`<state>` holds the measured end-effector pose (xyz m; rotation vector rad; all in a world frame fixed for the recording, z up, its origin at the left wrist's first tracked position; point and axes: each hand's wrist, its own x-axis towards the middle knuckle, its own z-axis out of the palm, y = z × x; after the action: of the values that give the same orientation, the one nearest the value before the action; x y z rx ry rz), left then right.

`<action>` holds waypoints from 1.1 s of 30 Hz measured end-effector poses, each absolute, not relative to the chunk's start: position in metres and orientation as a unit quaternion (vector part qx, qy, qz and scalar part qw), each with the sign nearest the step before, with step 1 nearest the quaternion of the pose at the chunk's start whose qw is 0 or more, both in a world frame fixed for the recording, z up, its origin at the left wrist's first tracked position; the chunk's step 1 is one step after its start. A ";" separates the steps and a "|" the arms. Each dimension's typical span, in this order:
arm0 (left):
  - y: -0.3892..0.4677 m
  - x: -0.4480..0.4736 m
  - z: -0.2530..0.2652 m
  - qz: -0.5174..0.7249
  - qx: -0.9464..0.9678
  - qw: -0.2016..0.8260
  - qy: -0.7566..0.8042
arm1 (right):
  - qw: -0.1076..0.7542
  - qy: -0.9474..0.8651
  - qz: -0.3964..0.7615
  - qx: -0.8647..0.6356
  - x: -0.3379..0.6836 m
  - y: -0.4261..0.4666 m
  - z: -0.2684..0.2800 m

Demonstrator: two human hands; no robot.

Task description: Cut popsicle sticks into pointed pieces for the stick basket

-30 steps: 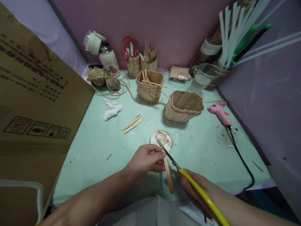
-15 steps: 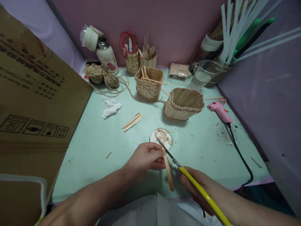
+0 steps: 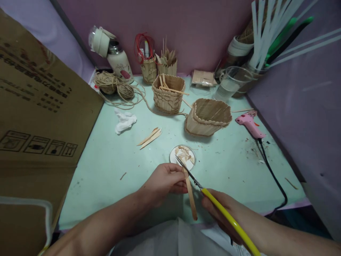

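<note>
Between the fingertips of my left hand (image 3: 170, 178) is a flat wooden craft stick (image 3: 191, 197), its rounded lower end hanging toward me. My right hand (image 3: 222, 209) is closed round a pair of scissors (image 3: 229, 215) with yellow handles. The narrow metal blades cross the upper part of the stick, close to my left fingertips. Under the blade tips lies a small round dish (image 3: 172, 159) with a white bottom, holding several short cut wooden pieces (image 3: 185, 153). Farther left, a few pointed stick pieces (image 3: 151, 138) rest on the table.
Two wooden-stick baskets (image 3: 170, 101) (image 3: 202, 126) stand beyond the dish. A pink glue gun (image 3: 250, 126) with a black cord lies at right. Twine (image 3: 106, 82), an open bottle (image 3: 119, 64) and a crumpled tissue (image 3: 125, 121) are left. A cardboard box (image 3: 39, 106) borders the left side.
Almost nothing differs. The scissors and my right hand have shifted very slightly left, and the stick's lower end sits a touch lower. My left hand keeps its hold.
</note>
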<state>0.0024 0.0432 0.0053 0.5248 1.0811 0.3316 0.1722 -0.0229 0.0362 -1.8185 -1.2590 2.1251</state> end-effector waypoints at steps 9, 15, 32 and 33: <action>0.042 0.004 0.003 0.151 0.248 0.813 0.505 | 0.032 -0.391 0.691 -0.607 0.172 -0.024 0.036; 0.040 0.003 0.001 0.158 0.252 0.815 0.498 | 0.057 -0.411 0.674 -0.611 0.175 -0.024 0.042; 0.033 0.002 0.009 0.380 0.238 0.753 0.482 | 0.250 -0.477 0.438 -0.720 0.181 -0.007 0.046; 0.032 0.002 0.008 0.377 0.241 0.752 0.484 | 0.247 -0.479 0.435 -0.721 0.182 -0.005 0.047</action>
<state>0.0024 0.0324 0.0083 0.5255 1.0563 0.8241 0.1824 -0.0053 0.0465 -1.9659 -1.3072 1.1851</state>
